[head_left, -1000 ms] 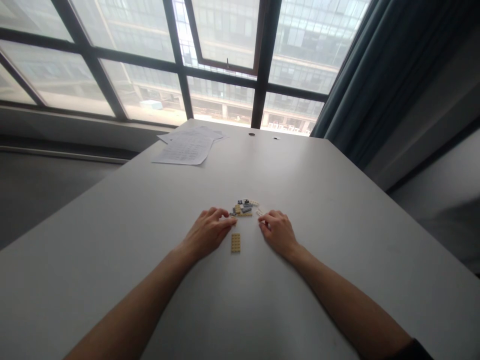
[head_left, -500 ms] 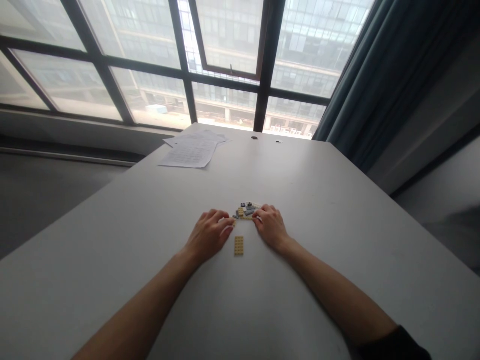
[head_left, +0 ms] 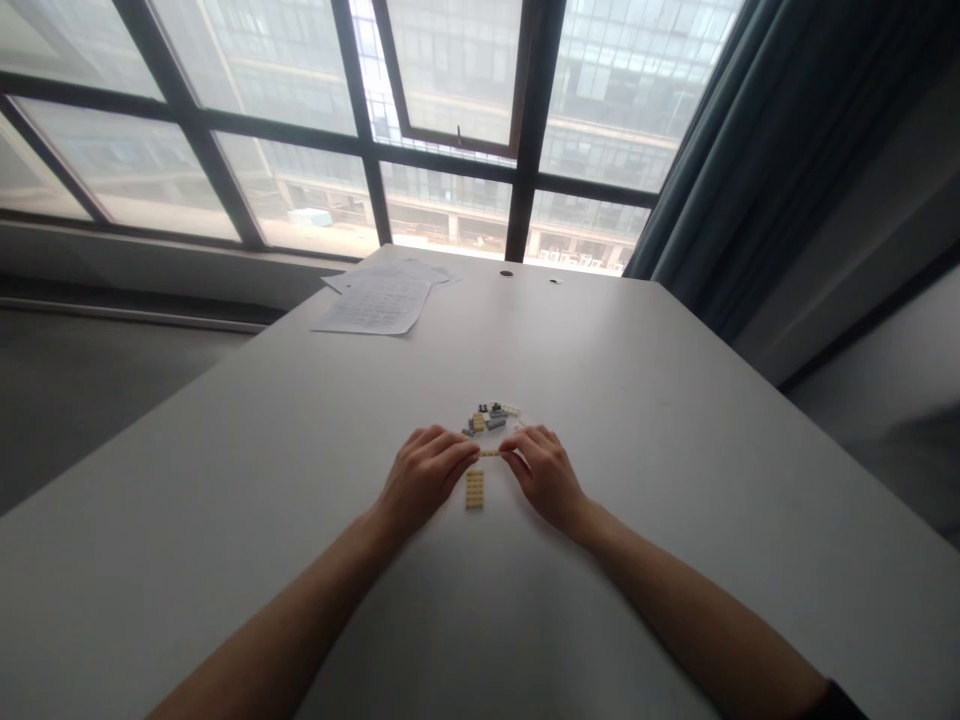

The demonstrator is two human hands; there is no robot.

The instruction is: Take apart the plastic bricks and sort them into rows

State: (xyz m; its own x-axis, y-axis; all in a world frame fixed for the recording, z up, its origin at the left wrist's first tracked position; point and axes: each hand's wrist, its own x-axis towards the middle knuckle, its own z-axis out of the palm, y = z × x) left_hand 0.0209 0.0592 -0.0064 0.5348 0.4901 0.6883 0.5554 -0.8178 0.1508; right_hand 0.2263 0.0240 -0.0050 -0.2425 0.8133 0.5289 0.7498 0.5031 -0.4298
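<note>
A thin yellow strip (head_left: pixel 490 453) with studs spans the gap between my two hands. The fingertips of my left hand (head_left: pixel 431 468) are closed on its left end. At its right end, my right hand (head_left: pixel 545 475) pinches it between thumb and fingers. Just nearer to me, a tan studded plate (head_left: pixel 475 490) lies flat on the table. Beyond the hands is a small pile of grey, white, dark and yellow building pieces (head_left: pixel 496 424); its front right part is partly hidden by my right hand.
The white table (head_left: pixel 562 370) reaches to the window (head_left: pixel 450 205). Printed papers (head_left: pixel 379 304) lie at its far left. Two small round spots (head_left: pixel 506 273) show near the far edge. A dark curtain (head_left: pixel 720 160) hangs at the right.
The yellow strip has come away from the pile, nearer to me, and both hands now hold it. My right hand has moved back from the pile; my left fingers have shifted slightly right.
</note>
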